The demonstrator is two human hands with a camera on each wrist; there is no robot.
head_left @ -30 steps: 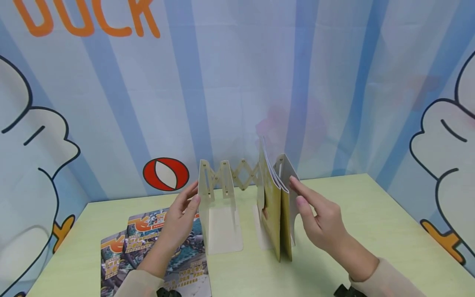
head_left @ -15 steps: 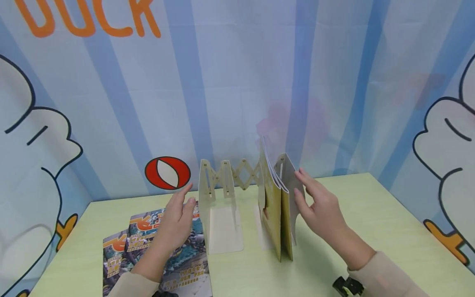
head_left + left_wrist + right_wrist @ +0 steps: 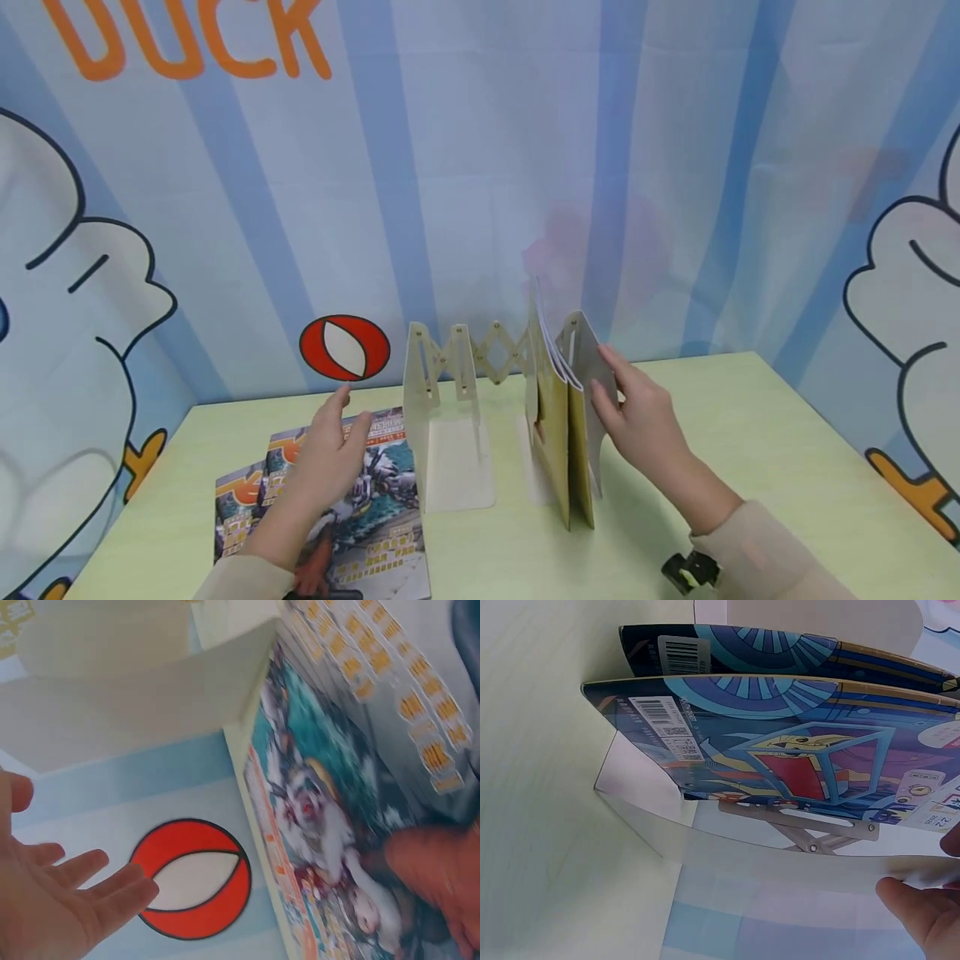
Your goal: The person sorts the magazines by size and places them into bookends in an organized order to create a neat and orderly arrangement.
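A cream expandable bookend (image 3: 459, 467) stands on the table, its end plates joined at the back by folding scissor links (image 3: 497, 354). My right hand (image 3: 648, 425) pinches the edge of its right end plate (image 3: 810, 866), thumb on the outer face and a fingertip on the inner side. Two thin books (image 3: 555, 417) stand upright beside that plate, with yellow faces in the head view and dark blue covers with barcodes in the right wrist view. My left hand (image 3: 322, 467), fingers loose and holding nothing, hovers over the magazines (image 3: 382, 517), left of the left plate (image 3: 150, 712).
The two magazines lie overlapping on the left of the pale green table (image 3: 750, 467). A blue striped cloth backdrop (image 3: 480, 167) with duck drawings rises behind the table's back edge and on both sides.
My left hand has left the bookend's left plate, drawing left and toward me over the magazines. My right hand has moved onto the right plate and now pinches it. The books stay standing.
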